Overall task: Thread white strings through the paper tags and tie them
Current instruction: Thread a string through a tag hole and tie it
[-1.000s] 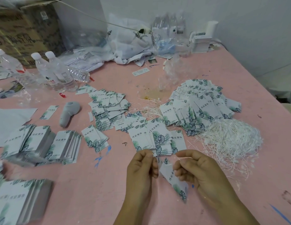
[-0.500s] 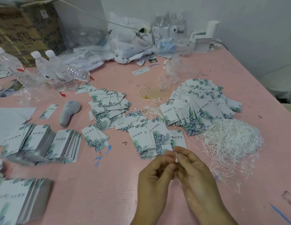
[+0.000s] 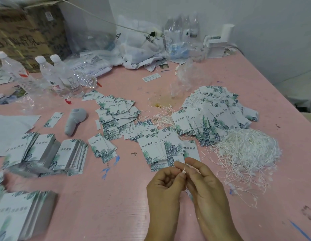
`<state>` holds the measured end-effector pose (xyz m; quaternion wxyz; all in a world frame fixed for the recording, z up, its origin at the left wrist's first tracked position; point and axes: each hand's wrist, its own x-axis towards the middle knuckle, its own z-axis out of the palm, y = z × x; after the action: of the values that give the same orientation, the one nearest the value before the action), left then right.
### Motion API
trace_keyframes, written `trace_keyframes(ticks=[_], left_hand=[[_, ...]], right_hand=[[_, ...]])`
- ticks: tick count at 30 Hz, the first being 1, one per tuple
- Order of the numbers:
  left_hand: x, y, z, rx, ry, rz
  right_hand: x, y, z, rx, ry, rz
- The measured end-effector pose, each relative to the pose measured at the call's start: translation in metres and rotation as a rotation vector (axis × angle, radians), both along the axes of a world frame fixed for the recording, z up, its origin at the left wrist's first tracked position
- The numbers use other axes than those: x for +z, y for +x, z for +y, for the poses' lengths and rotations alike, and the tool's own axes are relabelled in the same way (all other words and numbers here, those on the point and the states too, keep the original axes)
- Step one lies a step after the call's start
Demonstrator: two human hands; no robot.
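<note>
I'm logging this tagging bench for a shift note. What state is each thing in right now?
left hand: pinching a small white string end
right hand: pinching the same piece, tag mostly hidden beneath
string pile: loose, tangled
threaded tags heap: piled, strings attached
tag stacks: neat, unthreaded
upright bottles: capped
crushed bottle: lying down

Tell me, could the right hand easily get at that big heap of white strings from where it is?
Probably yes: the heap of white strings lies just beside the right hand with nothing between, though that hand is busy pinching a string.
</note>
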<state>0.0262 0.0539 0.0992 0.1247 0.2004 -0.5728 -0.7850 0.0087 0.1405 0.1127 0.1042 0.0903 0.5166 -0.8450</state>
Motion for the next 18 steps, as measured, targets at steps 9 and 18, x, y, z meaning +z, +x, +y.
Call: trace_keyframes(ticks=[9,18], left_hand=[[-0.008,-0.006,-0.008,-0.034,-0.019,0.020],[-0.011,-0.006,-0.018,-0.160,-0.033,0.042]], right_hand=[[0.000,-0.005,0.020,0.014,0.868,0.599],[0.004,-0.016,0.027,0.219,0.529,0.230]])
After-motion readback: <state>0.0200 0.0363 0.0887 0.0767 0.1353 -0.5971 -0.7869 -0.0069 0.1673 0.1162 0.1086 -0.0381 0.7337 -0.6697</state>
